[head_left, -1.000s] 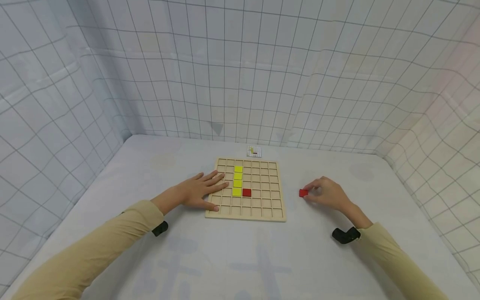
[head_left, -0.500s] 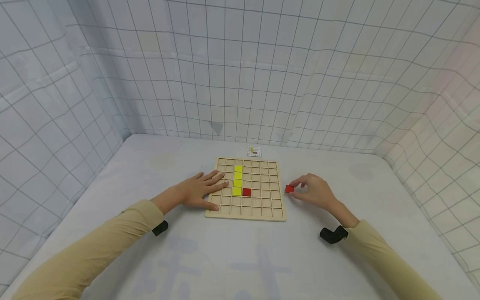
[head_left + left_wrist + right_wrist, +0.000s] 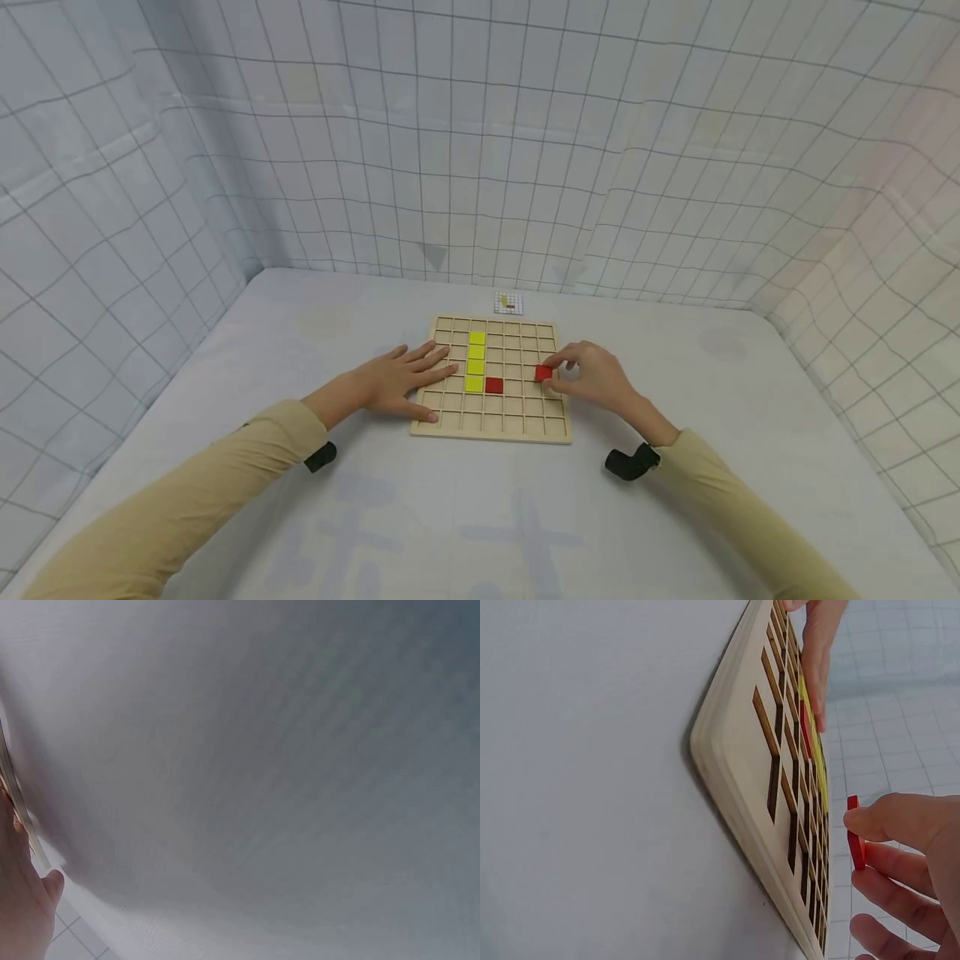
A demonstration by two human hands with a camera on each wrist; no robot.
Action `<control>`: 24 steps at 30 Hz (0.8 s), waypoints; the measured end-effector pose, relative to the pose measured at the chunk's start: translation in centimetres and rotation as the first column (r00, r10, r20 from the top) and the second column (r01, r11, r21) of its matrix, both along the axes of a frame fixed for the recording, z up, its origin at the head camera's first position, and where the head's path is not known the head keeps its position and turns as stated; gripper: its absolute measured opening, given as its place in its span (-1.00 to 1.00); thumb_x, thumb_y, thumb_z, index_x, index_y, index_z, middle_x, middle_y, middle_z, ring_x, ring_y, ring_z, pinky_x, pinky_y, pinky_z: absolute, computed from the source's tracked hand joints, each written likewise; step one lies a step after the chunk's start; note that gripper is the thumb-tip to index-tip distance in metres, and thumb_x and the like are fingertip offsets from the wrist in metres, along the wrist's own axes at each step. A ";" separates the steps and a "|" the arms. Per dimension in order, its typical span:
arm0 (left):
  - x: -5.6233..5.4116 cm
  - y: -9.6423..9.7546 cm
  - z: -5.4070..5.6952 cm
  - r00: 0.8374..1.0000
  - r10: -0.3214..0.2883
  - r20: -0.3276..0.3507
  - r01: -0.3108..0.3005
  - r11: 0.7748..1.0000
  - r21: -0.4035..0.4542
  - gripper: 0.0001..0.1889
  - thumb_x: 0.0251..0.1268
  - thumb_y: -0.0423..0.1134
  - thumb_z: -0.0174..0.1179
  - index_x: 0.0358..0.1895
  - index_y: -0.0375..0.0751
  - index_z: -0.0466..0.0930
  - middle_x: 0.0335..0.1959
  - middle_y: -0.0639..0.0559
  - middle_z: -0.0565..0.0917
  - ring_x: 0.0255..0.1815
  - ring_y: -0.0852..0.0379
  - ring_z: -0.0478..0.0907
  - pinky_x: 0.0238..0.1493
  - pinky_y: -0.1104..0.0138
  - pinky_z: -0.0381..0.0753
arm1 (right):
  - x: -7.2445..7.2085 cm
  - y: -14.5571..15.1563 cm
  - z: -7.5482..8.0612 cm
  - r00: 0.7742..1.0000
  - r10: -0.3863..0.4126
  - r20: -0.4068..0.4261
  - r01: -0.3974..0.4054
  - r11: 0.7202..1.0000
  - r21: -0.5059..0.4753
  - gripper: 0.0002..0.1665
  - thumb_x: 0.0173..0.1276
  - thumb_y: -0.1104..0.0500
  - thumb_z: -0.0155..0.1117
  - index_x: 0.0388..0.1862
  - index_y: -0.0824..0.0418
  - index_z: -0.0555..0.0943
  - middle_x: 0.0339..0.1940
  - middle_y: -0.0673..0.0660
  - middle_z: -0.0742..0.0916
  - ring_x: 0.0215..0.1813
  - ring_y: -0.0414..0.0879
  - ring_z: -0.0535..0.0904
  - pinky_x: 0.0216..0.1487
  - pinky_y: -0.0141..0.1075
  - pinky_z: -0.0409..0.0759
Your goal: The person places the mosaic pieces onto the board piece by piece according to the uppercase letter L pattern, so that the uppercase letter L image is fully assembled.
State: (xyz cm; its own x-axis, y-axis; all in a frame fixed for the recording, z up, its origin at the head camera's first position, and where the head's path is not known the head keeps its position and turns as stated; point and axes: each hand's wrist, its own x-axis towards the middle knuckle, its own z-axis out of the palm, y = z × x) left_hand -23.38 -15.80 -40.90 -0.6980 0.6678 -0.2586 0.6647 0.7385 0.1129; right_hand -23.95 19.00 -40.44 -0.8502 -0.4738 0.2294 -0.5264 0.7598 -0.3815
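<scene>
A wooden grid board (image 3: 491, 435) lies on the table, divided into square cells. Its left edge is under my left hand (image 3: 401, 383), whose spread, straight fingers rest on it. Several yellow square tiles (image 3: 476, 367) fill a column of cells, and one red tile (image 3: 493, 385) sits right of the lowest of them. Between thumb and fingers my right hand (image 3: 592, 379) pinches another red square tile (image 3: 543, 373), over the right part of the board. In the right wrist view this held tile (image 3: 856, 834) shows edge-on, raised above the board (image 3: 735, 772).
Behind the board lies a small card (image 3: 508, 303) printed with a grid and coloured squares. A white cloth (image 3: 480, 517) covers the table. Gridded curtains (image 3: 480, 150) stand at the back and both sides. Each wrist carries a black camera mount (image 3: 632, 462).
My right hand has moved left with the red tile, from the table right of the board to over the board's right side. The left hand has stayed in place.
</scene>
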 end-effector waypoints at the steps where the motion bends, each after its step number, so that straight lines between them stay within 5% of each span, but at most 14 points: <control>1: 0.0 0.0 0.0 1.000 0.000 0.000 0.000 1.000 0.000 -0.07 0.21 0.48 -0.09 0.56 0.16 -0.13 0.61 -0.01 -0.21 0.61 -0.10 -0.33 0.48 -0.21 -0.14 | 0.0 -0.3 0.0 1.000 -0.007 0.022 0.007 1.000 -0.004 -0.71 0.10 0.03 0.48 -0.20 0.10 0.77 -0.26 -0.02 0.78 -0.27 -0.13 0.57 -0.36 -0.38 0.45; 10: 0.2 0.1 -0.3 1.000 -0.002 0.009 0.002 1.000 0.016 -0.07 0.22 0.47 -0.07 0.56 0.14 -0.13 0.60 -0.03 -0.22 0.61 -0.12 -0.32 0.47 -0.22 -0.15 | -0.4 -2.7 -0.8 0.986 0.004 0.165 0.002 0.999 -0.039 -0.68 0.06 -0.01 0.52 -0.22 0.08 0.78 -0.37 -0.10 0.78 -0.38 -0.21 0.51 -0.39 -0.41 0.42; 24: 0.1 0.0 0.0 1.000 -0.001 -0.010 0.001 1.000 0.004 -0.07 0.22 0.47 -0.08 0.56 0.14 -0.12 0.60 -0.03 -0.21 0.61 -0.12 -0.32 0.47 -0.22 -0.13 | -0.4 -3.9 -0.9 0.985 0.095 0.143 -0.091 0.995 -0.037 -0.74 0.13 0.06 0.49 -0.22 0.14 0.77 -0.33 -0.03 0.79 -0.42 -0.27 0.49 -0.43 -0.46 0.43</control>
State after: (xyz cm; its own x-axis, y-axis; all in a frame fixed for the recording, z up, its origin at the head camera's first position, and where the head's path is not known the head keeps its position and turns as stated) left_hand -23.28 -15.77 -40.94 -0.6997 0.6696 -0.2490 0.6667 0.7373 0.1094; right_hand -24.35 15.13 -41.32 -0.8282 -0.5468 0.1225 -0.5315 0.6972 -0.4810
